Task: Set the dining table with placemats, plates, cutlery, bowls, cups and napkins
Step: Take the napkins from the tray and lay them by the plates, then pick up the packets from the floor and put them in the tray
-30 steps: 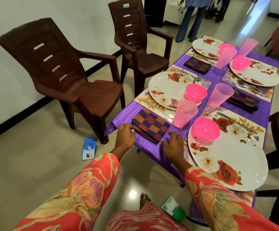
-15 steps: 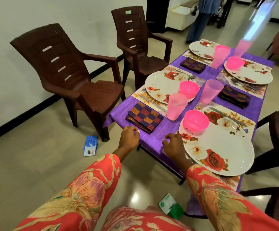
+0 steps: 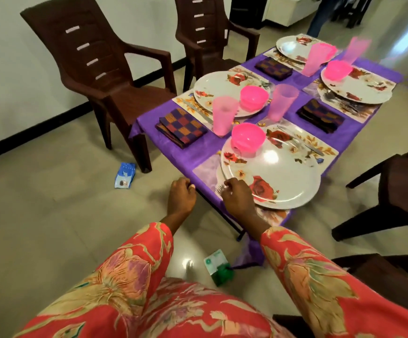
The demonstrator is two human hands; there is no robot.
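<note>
My left hand has come back off the table since a moment ago — it was by the near edge of the checked napkin and now hangs over the floor just off the corner of the purple tablecloth, fingers curled in on themselves and holding nothing. My right hand has slid along to the near rim of the closest plate. Its fingers are bent, and fork tines stick out beside them from under the plate's edge — whether I am pinching the fork or only touching it, I cannot tell.

The napkin lies folded where I left it, flat on the cloth near the table's left corner, just beside a pink cup. A pink bowl sits on the far part of the closest plate, and a knife lies on the flowered placemat beyond it. The second pink cup stands between this setting and the next plate, which carries its own bowl. Two more settings, with dark folded napkins beside them, fill the far end.

The view has pulled back a little, so both brown chairs stand well apart from the table on the left. A blue packet and a green-and-white packet lie on the floor.
</note>
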